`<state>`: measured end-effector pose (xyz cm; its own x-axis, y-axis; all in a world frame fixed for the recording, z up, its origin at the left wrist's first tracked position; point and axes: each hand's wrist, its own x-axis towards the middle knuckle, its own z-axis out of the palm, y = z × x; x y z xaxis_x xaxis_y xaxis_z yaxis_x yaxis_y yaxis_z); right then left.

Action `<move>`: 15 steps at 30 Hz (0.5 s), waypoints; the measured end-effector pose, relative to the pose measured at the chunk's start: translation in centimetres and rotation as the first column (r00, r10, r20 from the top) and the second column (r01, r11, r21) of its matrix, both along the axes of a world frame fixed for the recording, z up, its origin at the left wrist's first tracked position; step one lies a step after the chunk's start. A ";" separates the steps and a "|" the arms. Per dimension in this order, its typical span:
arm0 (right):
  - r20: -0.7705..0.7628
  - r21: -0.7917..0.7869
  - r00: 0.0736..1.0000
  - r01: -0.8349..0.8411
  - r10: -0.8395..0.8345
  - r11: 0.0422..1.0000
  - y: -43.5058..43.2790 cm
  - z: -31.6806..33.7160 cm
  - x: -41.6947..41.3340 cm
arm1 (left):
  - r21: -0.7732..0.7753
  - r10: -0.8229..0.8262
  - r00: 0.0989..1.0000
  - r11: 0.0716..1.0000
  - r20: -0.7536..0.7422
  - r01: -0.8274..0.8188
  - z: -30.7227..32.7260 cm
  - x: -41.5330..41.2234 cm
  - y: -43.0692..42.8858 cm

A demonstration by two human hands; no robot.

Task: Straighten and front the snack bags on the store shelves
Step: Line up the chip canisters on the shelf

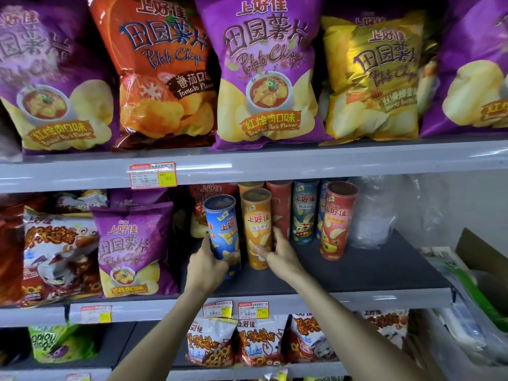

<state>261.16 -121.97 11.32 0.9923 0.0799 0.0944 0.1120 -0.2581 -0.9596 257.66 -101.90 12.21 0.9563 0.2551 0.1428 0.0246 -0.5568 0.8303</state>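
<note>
On the middle shelf (357,270) my left hand (204,266) grips the lower part of a blue chip can (221,226), which stands tilted a little. My right hand (280,253) holds the orange chip can (255,224) right beside it, fingers round its lower right side. Behind them stand a dark red can (280,204), a teal can (303,213) and a red can (336,218). A small purple chip bag (132,246) stands left of the cans. Large purple (264,72), orange (162,70) and yellow (376,78) chip bags line the top shelf.
A red snack bag (57,254) stands at the middle shelf's left. Clear plastic wrap (376,215) lies at its back right. The lower shelf carries a green bag (60,343) and several red snack bags (258,342). A cardboard box (481,259) sits at the right edge.
</note>
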 end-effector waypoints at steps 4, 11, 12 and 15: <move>0.001 -0.069 1.000 -0.019 0.019 0.997 0.9 0.0 0.4 | 0.005 0.007 1.000 1.000 0.026 -0.007 -0.3 0.0 -0.1; 0.293 -0.271 0.929 0.309 -0.227 0.912 -3.2 0.3 -2.3 | 0.052 0.026 0.999 0.998 0.028 -0.027 -0.9 0.3 0.0; 0.370 -0.215 0.879 0.397 -0.302 0.892 -4.6 0.4 -2.5 | 0.068 0.029 0.999 0.997 0.022 -0.031 -1.0 0.4 0.1; 0.483 -0.048 0.725 0.583 -0.492 0.811 -8.4 0.9 -3.4 | 0.088 0.036 0.999 0.995 0.022 -0.038 -1.2 0.6 0.3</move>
<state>257.74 -130.42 12.20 0.7309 -0.3936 0.5576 0.2836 -0.5679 -0.7727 258.24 -101.62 11.06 0.9430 0.2761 0.1857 0.0303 -0.6272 0.7783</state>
